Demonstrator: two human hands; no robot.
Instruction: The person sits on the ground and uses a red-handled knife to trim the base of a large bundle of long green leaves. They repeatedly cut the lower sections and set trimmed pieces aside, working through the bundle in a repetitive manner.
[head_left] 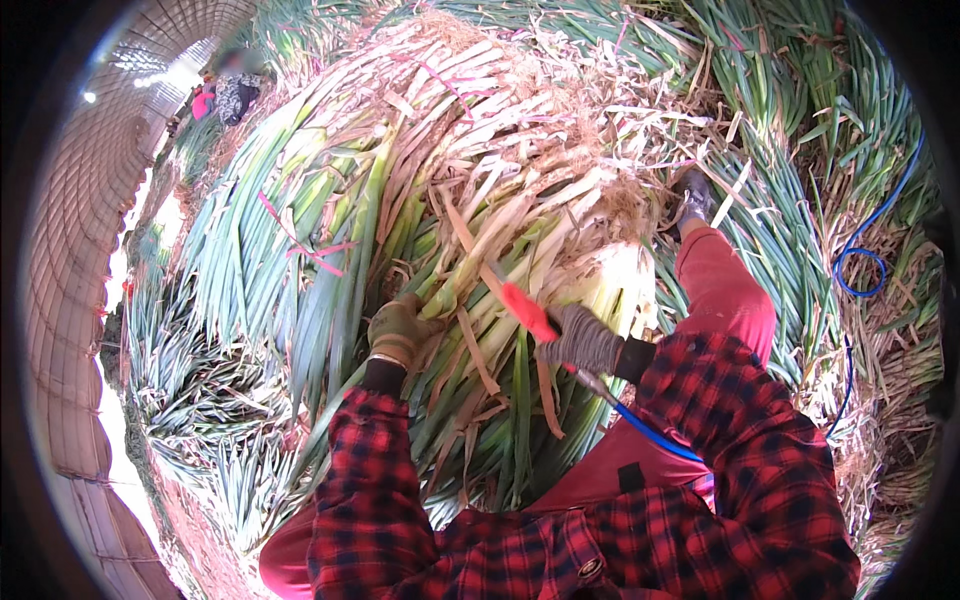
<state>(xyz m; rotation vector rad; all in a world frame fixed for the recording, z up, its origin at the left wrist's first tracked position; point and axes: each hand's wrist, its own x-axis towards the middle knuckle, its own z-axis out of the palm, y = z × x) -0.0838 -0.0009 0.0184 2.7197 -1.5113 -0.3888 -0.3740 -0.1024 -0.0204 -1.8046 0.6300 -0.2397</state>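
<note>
My left hand (402, 332), in a brownish knit glove, is closed around a long green onion (462, 277) low on its green part. Its pale stalk runs up and to the right across the pile. My right hand (583, 340), in a grey striped glove, grips a red air gun (528, 311). The gun's front points up and left toward the stalks. From its rear a metal fitting leads into a blue hose (655, 432). Under both hands lies a large heap of green onions (520, 215), with pale rooty ends to the upper right and green leaves to the lower left.
More bundled green onions (760, 60) cover the ground at the upper right. The blue air line (862, 272) loops on the right. Pink ties (318, 258) lie among the leaves. Another person (236, 92) is at the far upper left, near a curved covered wall (75, 260).
</note>
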